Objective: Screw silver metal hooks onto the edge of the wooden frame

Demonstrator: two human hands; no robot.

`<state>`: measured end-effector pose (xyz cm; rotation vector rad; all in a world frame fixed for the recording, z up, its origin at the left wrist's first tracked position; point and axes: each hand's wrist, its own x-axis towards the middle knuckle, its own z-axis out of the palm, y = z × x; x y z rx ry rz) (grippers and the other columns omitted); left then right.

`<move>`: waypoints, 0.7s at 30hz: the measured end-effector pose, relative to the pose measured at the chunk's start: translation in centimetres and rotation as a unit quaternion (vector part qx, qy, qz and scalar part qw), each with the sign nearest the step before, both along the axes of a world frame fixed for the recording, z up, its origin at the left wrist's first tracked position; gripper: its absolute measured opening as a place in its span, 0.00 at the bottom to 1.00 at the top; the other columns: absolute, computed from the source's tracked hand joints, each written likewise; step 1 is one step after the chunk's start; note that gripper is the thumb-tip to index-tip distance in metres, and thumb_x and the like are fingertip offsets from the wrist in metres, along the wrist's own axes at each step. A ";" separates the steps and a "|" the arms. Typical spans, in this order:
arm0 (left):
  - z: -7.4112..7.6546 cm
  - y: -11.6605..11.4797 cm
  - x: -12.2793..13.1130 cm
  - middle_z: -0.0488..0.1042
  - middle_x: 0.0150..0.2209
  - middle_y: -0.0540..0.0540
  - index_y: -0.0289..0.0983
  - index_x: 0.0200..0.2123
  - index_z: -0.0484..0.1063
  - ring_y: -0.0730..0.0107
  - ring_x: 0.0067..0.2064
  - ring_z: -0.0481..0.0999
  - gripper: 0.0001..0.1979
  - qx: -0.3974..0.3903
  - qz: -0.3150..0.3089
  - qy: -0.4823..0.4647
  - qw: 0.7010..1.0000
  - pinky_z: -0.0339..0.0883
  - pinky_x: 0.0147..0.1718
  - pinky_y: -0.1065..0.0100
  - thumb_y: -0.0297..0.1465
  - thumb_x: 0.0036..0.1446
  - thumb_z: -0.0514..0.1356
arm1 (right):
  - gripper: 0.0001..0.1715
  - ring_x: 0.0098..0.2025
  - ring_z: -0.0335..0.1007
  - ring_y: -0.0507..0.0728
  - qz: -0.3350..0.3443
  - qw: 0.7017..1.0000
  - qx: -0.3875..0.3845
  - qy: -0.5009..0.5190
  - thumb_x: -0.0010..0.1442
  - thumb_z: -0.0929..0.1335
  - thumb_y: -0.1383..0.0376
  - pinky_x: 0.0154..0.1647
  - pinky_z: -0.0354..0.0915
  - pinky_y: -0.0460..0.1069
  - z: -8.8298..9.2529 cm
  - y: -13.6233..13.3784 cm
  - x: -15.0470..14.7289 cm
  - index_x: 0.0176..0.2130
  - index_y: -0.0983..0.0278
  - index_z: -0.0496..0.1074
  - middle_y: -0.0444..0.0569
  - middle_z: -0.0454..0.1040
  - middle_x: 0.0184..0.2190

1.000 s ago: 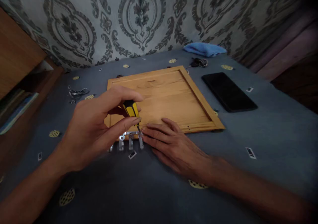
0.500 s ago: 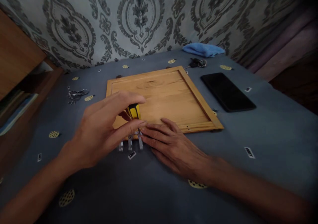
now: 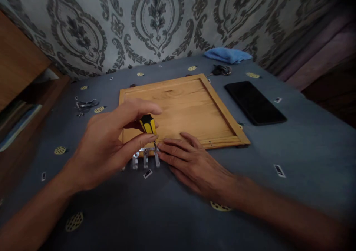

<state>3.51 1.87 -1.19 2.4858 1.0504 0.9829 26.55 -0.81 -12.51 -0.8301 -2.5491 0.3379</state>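
My left hand (image 3: 111, 143) is closed round a screwdriver (image 3: 148, 125) with a short yellow-and-black handle, thumb on one side and fingers on the other. The tool leans a little to the left, and its tip meets a metal hook rack (image 3: 145, 160) along the near edge of a framed wooden board (image 3: 178, 114). Several silver hooks of the rack jut toward me past that edge. My right hand (image 3: 197, 165) lies flat with fingers stretched over the board's near edge, fingertips beside the rack's right end.
A black phone (image 3: 255, 103) lies right of the board. Behind it are a bunch of keys (image 3: 221, 70) and a folded blue cloth (image 3: 228, 55). Small metal pieces (image 3: 86, 104) lie on the left. A wooden shelf (image 3: 25, 76) borders the left side; a patterned wall stands behind.
My left hand has shifted slightly left, and the screwdriver handle has tilted left, showing more of itself and the hooks. My right hand and the board have stayed put.
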 end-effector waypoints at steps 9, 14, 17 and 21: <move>0.8 -0.7 0.2 0.80 0.45 0.55 0.46 0.48 0.76 0.67 0.42 0.82 0.15 0.001 0.041 -0.035 0.999 0.79 0.41 0.69 0.27 0.60 0.68 | 0.23 0.68 0.62 0.60 0.002 1.000 -0.012 0.003 0.72 0.62 0.68 0.71 0.48 0.68 0.1 0.0 0.1 0.63 0.61 0.70 0.51 0.73 0.63; 0.4 -0.4 0.3 0.82 0.41 0.56 0.48 0.49 0.75 0.69 0.37 0.82 0.14 0.003 0.030 0.026 0.999 0.78 0.40 0.72 0.29 0.61 0.66 | 0.23 0.67 0.63 0.61 0.003 1.000 -0.007 -0.003 0.72 0.62 0.68 0.71 0.49 0.69 0.1 0.0 0.1 0.63 0.62 0.70 0.52 0.73 0.63; 0.3 -0.2 0.3 0.82 0.41 0.56 0.49 0.49 0.75 0.69 0.37 0.83 0.14 0.008 0.024 0.027 0.999 0.79 0.39 0.72 0.29 0.61 0.66 | 0.23 0.67 0.63 0.61 0.004 1.000 -0.005 0.001 0.72 0.61 0.69 0.70 0.50 0.70 0.2 0.0 0.1 0.63 0.63 0.70 0.53 0.73 0.63; 0.2 -0.1 0.3 0.82 0.41 0.54 0.48 0.49 0.75 0.68 0.36 0.83 0.13 0.018 0.019 0.033 0.999 0.79 0.39 0.70 0.30 0.62 0.66 | 0.23 0.67 0.63 0.62 0.005 1.000 -0.010 -0.004 0.72 0.61 0.69 0.69 0.51 0.71 0.3 0.0 0.1 0.63 0.64 0.70 0.54 0.73 0.63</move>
